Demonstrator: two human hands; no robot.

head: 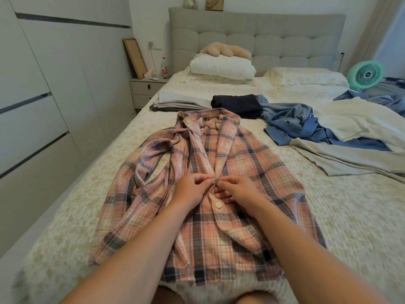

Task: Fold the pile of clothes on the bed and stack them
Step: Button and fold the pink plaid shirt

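A pink plaid shirt (247, 163) lies face up on the bed (350, 216), collar toward the headboard, its left sleeve bunched. My left hand (192, 189) pinches the button edge of the front at mid chest. My right hand (236, 189) pinches the opposite edge right beside it, fingertips nearly touching. A white button below them is fastened. Beyond the collar lie folded grey clothes (175, 103) and a folded dark navy garment (237, 105). Unfolded blue clothes (293, 123) and a cream garment (355, 137) are heaped at the right.
White pillows (221, 66) and a plush toy (225, 50) sit by the grey headboard. A nightstand (144, 88) with a bottle stands at the left, beside white wardrobe doors (43, 106). A green fan (366, 75) stands at the far right.
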